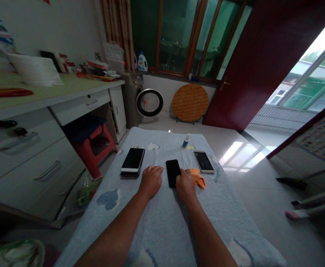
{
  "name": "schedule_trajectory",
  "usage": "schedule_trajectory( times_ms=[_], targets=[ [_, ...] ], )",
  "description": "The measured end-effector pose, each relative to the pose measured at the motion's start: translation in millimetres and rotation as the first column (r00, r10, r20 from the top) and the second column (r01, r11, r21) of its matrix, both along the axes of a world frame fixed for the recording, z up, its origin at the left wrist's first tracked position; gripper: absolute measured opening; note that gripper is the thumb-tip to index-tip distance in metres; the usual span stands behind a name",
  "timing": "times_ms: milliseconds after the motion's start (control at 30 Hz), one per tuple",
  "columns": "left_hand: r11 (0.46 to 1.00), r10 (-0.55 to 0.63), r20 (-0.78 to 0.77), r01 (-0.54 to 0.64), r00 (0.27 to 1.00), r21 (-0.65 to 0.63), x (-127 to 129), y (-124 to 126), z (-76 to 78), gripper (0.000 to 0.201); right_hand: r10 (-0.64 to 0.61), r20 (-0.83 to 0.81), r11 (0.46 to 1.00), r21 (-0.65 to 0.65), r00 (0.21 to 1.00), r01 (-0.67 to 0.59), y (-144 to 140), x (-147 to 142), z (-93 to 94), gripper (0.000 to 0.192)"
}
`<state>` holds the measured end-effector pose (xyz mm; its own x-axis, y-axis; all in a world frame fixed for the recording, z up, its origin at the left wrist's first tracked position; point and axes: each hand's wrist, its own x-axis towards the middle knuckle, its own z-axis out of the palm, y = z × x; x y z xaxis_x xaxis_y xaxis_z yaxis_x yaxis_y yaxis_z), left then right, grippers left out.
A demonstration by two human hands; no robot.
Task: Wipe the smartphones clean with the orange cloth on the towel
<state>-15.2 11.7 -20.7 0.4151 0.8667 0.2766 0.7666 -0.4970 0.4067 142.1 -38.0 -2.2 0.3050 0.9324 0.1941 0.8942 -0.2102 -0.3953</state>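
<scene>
Towel-covered table (162, 230): right hand (186, 185) touching black phone (173, 172), left hand (151, 180) beside.

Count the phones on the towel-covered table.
3 for sure. One white-framed phone lies left, possibly atop another. A black phone lies between the left hand and right hand, which touches it. A gold-edged phone lies right, beside an orange cloth.

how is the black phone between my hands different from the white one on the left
The black phone has an all-dark face and edge; the white-framed phone has a pale border around its dark screen. The black phone lies alone on the cloth, with the right hand touching its near end; the white-framed phone is untouched and seems to sit on another dark device. Both lie flat, screens dark.
</scene>
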Motion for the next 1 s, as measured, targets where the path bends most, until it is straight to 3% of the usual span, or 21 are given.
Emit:
schedule_trajectory(
  times_ms=[100,300,500,633,800,900,1000],
  targets=[
    [1.0,-0.004,-0.01,0.004,1.0,-0.002,0,0,0.0,0.037,-0.034,0.085,0.999,-0.023,0.996,0.036,-3,-10,6.6,0.029],
    [1.0,-0.003,0.007,0.003,1.0,-0.001,0,0,2.9,0.038,-0.052,0.136,0.997,-0.053,0.989,0.06,-4,-24,9.1,0.062],
    [1.0,-0.017,0.046,0.016,0.999,0.024,0,3,0.2,0.037,-0.079,0.119,0.996,-0.032,0.99,0.083,-1,-28,7.2,0.058],
    [0.998,-0.035,0.096,0.029,0.995,0.062,0,6,-2.3,0.038,-0.054,0.123,0.997,-0.04,0.991,0.059,-7,-24,17.8,0.058],
    [0.996,-0.037,0.125,0.027,0.991,0.082,0,7,-1.7,0.038,-0.055,0.167,0.998,0.043,0.984,0.048,-10,15,45.0,0.06],
    [0.995,-0.046,0.13,0.034,0.99,0.089,0,6,-1.1,0.038,-0.181,0.185,0.982,0.078,0.966,0.169,2,61,54.1,0.061],
    [0.993,-0.063,0.13,0.049,0.99,0.104,0,6,-1.5,0.038,-0.25,0.211,0.968,0.055,0.945,0.244,19,103,51.9,0.059]
  ],
)
